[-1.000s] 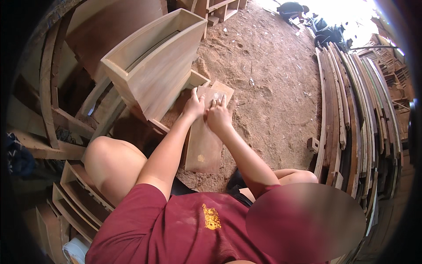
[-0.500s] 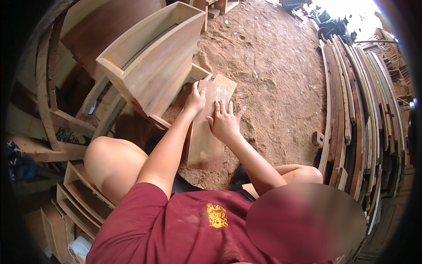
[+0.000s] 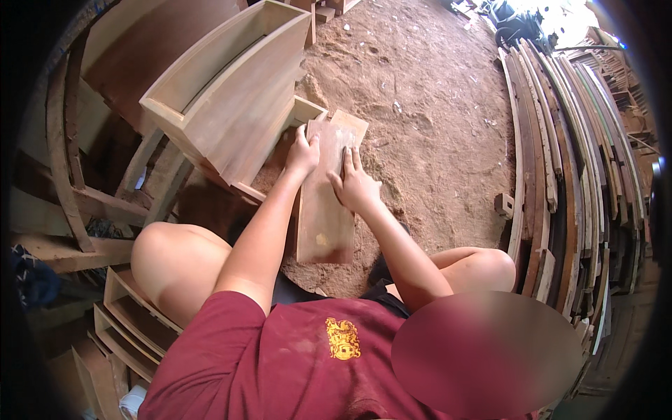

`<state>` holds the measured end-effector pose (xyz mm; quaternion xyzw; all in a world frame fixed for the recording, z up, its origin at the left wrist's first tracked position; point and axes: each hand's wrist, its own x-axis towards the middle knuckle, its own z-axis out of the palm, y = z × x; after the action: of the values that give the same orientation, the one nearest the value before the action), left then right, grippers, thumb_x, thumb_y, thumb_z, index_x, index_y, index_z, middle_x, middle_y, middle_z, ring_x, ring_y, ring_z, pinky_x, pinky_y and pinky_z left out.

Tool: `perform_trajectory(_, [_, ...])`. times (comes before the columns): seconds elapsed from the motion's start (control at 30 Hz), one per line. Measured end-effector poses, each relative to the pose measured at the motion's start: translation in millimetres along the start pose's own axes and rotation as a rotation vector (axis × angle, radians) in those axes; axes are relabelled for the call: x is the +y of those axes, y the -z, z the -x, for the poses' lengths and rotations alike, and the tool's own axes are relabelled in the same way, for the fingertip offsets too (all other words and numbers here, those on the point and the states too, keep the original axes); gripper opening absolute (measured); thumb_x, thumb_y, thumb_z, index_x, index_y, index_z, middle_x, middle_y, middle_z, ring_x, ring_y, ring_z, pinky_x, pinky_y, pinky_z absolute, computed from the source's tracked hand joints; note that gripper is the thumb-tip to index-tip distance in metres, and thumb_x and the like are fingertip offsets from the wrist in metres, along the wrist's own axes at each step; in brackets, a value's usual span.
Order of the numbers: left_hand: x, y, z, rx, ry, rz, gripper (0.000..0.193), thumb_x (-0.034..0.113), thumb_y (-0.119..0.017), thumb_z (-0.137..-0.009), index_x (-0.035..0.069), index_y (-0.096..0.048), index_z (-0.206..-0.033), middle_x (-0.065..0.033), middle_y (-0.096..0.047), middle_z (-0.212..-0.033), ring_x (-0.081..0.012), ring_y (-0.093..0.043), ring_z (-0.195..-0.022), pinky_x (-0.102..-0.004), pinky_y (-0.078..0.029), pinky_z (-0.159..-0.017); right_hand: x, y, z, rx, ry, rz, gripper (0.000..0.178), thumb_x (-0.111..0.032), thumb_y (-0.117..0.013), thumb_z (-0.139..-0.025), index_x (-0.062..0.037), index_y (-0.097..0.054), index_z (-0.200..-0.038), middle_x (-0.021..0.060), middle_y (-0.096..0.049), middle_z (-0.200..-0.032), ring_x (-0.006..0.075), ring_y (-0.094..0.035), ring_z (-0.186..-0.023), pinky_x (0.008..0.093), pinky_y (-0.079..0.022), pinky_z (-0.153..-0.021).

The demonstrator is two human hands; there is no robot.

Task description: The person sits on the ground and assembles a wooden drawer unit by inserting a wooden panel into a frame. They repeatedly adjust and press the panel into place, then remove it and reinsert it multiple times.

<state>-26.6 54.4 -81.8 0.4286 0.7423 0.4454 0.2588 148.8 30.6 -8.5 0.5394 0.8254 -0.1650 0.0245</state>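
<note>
A flat wooden board (image 3: 323,222) lies lengthwise in front of me, between my bent knees, with a pale patch near its close end. My left hand (image 3: 302,155) is closed around the board's left edge near the far end. On the board's right side my right hand (image 3: 358,187) rests with fingers stretched out flat. A dark sliver shows beside those fingers; whether something thin lies under them I cannot make out. Beneath the board's far end sticks out a lighter wooden piece (image 3: 355,124).
A deep wooden drawer-like box (image 3: 241,105) stands left of the board, above another open wooden frame (image 3: 306,108). Long planks (image 3: 539,140) are stacked along the right. Wooden drawers (image 3: 133,318) sit at lower left. Sawdust-covered ground (image 3: 434,154) spreads ahead, with a small wood block (image 3: 504,204).
The fingers of my right hand have drawn closer together and shifted slightly on the board. My left hand keeps its hold. The whole view has shifted a little.
</note>
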Motion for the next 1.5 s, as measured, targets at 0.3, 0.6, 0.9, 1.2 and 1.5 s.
perform_trajectory(0.3, [5, 8, -3, -0.072, 0.210, 0.007, 0.083, 0.058, -0.061, -0.096, -0.008, -0.043, -0.145, -0.0354, -0.057, -0.140, -0.0445, -0.057, -0.132, -0.0484, -0.046, -0.110, -2, 13, 5, -0.084, 0.023, 0.127, 0.080, -0.056, -0.039, -0.106, -0.0118, -0.012, -0.167, 0.0109, -0.011, -0.175, 0.0408, -0.062, -0.128, 0.0744, -0.038, -0.108])
perform_trajectory(0.6, [4, 3, -8, -0.228, 0.295, 0.082, 0.084, 0.066, -0.063, -0.094, -0.012, -0.065, -0.126, -0.0324, -0.065, -0.132, -0.0402, -0.066, -0.123, -0.0438, -0.051, -0.104, -5, -2, 192, -0.167, 0.212, 0.225, 0.088, -0.060, -0.052, -0.099, -0.0103, -0.022, -0.165, 0.0114, -0.020, -0.172, 0.0483, -0.039, -0.145, 0.0808, -0.026, -0.108])
perform_trajectory(0.9, [-27, -11, -17, -0.366, 0.294, 0.773, 0.058, 0.044, -0.049, -0.109, -0.007, -0.060, -0.136, -0.0175, -0.067, -0.133, -0.0236, -0.064, -0.120, -0.0389, -0.049, -0.103, -27, -23, 169, 0.015, 0.394, 0.212, 0.092, -0.068, -0.048, -0.097, -0.0082, -0.028, -0.163, 0.0143, -0.025, -0.171, 0.0450, -0.013, -0.158, 0.0778, -0.008, -0.118])
perform_trajectory(1.2, [-27, -29, -23, -0.240, 0.359, 0.871, 0.054, 0.037, -0.062, -0.103, -0.008, -0.064, -0.132, -0.0183, -0.069, -0.131, -0.0240, -0.064, -0.120, -0.0361, -0.049, -0.102, -40, -19, 100, 0.081, 0.340, 0.151, 0.072, -0.053, -0.040, -0.106, -0.0112, -0.028, -0.163, 0.0129, -0.029, -0.169, 0.0465, -0.020, -0.156, 0.0796, -0.012, -0.116])
perform_trajectory(1.5, [-34, -37, -48, 0.097, 0.368, 0.830, 0.063, 0.044, -0.065, -0.099, -0.009, -0.062, -0.132, -0.0222, -0.067, -0.131, -0.0283, -0.064, -0.121, -0.0386, -0.049, -0.103, -28, -16, 149, 0.046, 0.320, 0.242, 0.091, -0.069, -0.047, -0.098, -0.0087, -0.027, -0.164, 0.0152, -0.028, -0.169, 0.0477, -0.018, -0.156, 0.0826, -0.008, -0.112])
